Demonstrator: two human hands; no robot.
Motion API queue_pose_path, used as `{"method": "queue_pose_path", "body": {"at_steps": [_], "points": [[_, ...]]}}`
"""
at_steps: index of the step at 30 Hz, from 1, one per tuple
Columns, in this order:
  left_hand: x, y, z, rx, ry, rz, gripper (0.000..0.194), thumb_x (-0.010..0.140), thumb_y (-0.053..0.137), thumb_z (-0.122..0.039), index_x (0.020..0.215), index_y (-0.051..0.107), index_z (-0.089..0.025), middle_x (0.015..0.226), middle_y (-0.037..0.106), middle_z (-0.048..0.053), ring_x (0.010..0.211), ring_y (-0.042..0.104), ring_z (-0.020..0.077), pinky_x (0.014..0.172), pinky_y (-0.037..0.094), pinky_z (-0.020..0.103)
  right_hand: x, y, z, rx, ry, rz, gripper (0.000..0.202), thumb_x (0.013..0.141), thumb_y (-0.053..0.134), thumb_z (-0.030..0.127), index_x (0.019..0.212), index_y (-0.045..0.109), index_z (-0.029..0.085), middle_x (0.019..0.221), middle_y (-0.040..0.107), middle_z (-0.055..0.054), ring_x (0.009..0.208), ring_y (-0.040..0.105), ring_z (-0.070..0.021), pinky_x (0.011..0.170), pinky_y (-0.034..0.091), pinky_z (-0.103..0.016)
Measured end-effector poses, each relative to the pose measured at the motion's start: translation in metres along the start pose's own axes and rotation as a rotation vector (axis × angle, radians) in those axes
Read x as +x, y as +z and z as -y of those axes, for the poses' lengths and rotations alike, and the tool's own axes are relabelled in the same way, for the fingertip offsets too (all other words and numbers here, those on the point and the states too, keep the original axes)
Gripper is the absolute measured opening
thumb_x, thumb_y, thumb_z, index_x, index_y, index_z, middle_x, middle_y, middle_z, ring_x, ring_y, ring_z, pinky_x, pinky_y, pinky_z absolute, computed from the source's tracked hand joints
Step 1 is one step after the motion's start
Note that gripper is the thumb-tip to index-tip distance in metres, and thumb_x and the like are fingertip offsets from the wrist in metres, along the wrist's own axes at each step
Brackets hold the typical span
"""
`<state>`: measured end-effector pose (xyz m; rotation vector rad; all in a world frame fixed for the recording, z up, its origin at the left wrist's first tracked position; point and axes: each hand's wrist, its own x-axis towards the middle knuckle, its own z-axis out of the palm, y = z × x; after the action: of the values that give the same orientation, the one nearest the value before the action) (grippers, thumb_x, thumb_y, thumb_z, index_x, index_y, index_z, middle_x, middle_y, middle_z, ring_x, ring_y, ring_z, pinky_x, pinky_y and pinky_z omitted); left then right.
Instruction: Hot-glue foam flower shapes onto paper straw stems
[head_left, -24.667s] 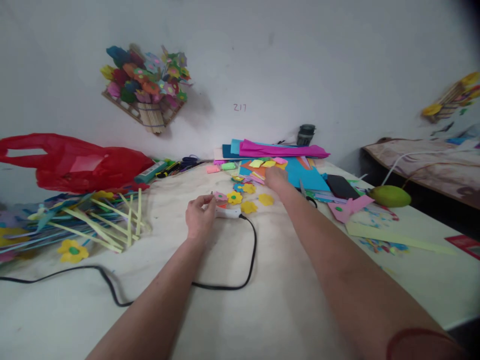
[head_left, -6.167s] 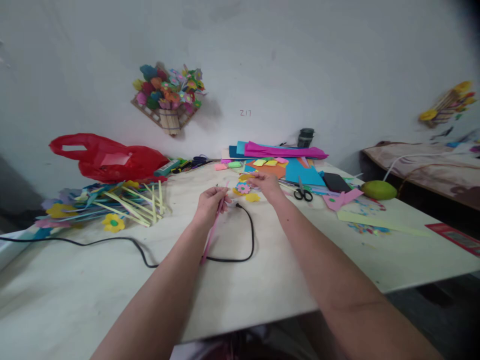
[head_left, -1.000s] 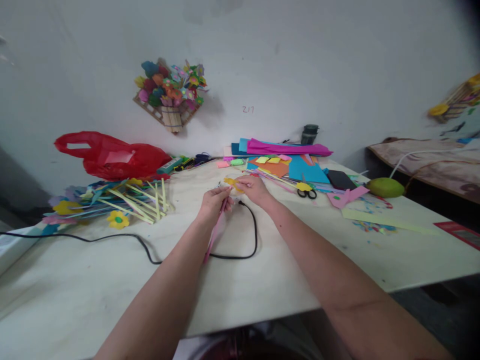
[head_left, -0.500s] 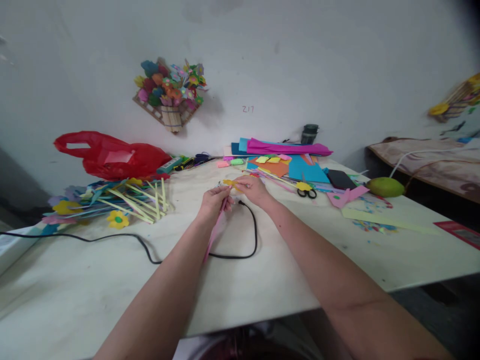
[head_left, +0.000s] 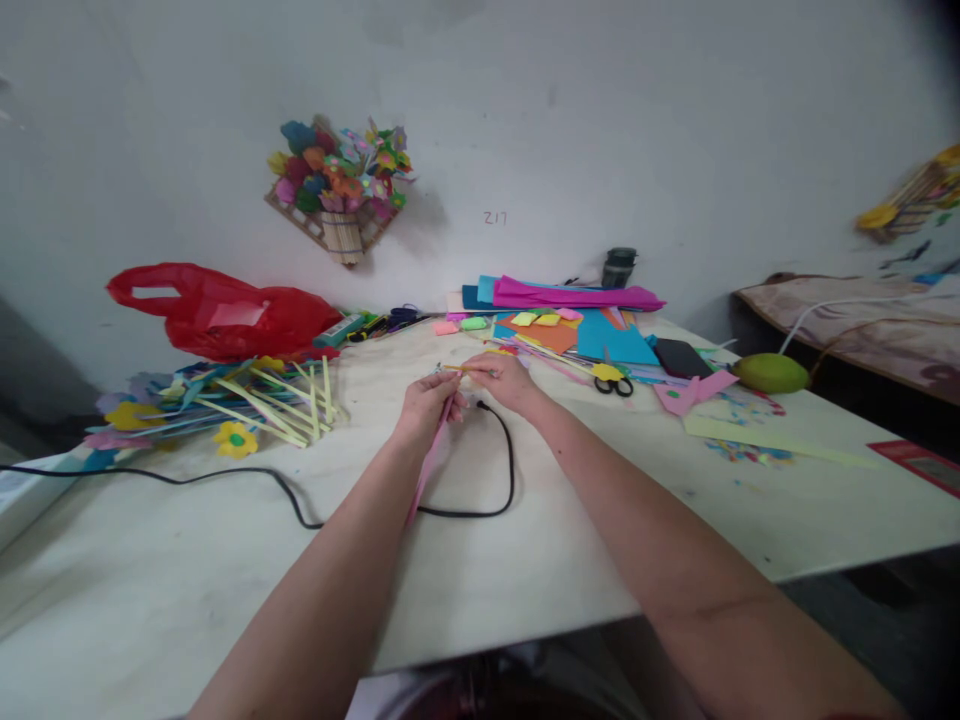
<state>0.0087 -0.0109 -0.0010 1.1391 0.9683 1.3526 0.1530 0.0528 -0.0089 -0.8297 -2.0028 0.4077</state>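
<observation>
In the head view my left hand (head_left: 429,402) is closed around a pink paper strip (head_left: 427,468), whose long end hangs down toward my left forearm. My right hand (head_left: 504,380) pinches a small yellow paper flower (head_left: 455,368), which shows nearly edge-on at the top of the strip. Flower and strip meet or almost meet between my fingertips; the exact contact is too small to make out. Behind my hands, a black cable (head_left: 512,470) curls over the table.
Left lie paper flowers and pale strips (head_left: 277,405), with a red plastic bag (head_left: 240,315) behind. To the right are scissors (head_left: 613,385), a phone (head_left: 681,357), coloured paper sheets (head_left: 615,338), a green-yellow fruit (head_left: 771,373) and paper scraps. The white table (head_left: 480,600) ends near my body.
The yellow flower has turned in my right fingers, from showing its face to nearly edge-on. My left hand and the pink strip have hardly moved.
</observation>
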Motion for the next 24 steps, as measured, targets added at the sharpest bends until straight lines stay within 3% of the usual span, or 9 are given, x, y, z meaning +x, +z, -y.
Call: {"method": "queue_pose_path", "body": {"at_steps": [5,11,17,24], "points": [[-0.001,0.001,0.0,-0.012,0.022,0.008,0.026,0.062,0.068,-0.031,0.077,0.057,-0.013,0.046,0.057,-0.001,0.031,0.045,0.0092,0.033,0.028,0.02,-0.003,-0.003,0.006,-0.043,-0.028,-0.012,0.029,0.073,0.053,0.012,0.094,0.07,0.024,0.103,0.066,-0.004,0.098,0.059,-0.0183,0.088,0.045,-0.034],[-0.001,0.002,0.002,-0.035,0.051,0.007,0.027,0.064,0.068,-0.031,0.079,0.053,-0.014,0.047,0.058,-0.001,0.032,0.046,0.009,0.034,0.031,0.02,-0.003,-0.01,0.005,-0.153,-0.112,-0.082,0.05,0.063,0.051,0.007,0.109,0.063,0.022,0.118,0.059,-0.006,0.114,0.05,-0.0215,0.101,0.035,-0.038],[-0.001,0.0,0.003,-0.059,0.063,0.013,0.03,0.064,0.068,-0.031,0.083,0.053,-0.014,0.049,0.06,0.0,0.033,0.048,0.0099,0.036,0.033,0.02,-0.003,-0.012,0.006,-0.182,-0.154,-0.126,0.045,0.064,0.052,0.01,0.106,0.063,0.02,0.119,0.059,-0.008,0.112,0.05,-0.0213,0.1,0.035,-0.037],[0.0,0.0,0.003,-0.06,0.069,0.019,0.03,0.064,0.069,-0.031,0.083,0.054,-0.012,0.05,0.06,0.0,0.034,0.049,0.01,0.036,0.033,0.02,-0.003,-0.012,0.01,-0.208,-0.201,-0.094,0.034,0.068,0.057,0.015,0.101,0.067,0.021,0.118,0.059,-0.008,0.111,0.051,-0.0224,0.097,0.036,-0.039]]}}
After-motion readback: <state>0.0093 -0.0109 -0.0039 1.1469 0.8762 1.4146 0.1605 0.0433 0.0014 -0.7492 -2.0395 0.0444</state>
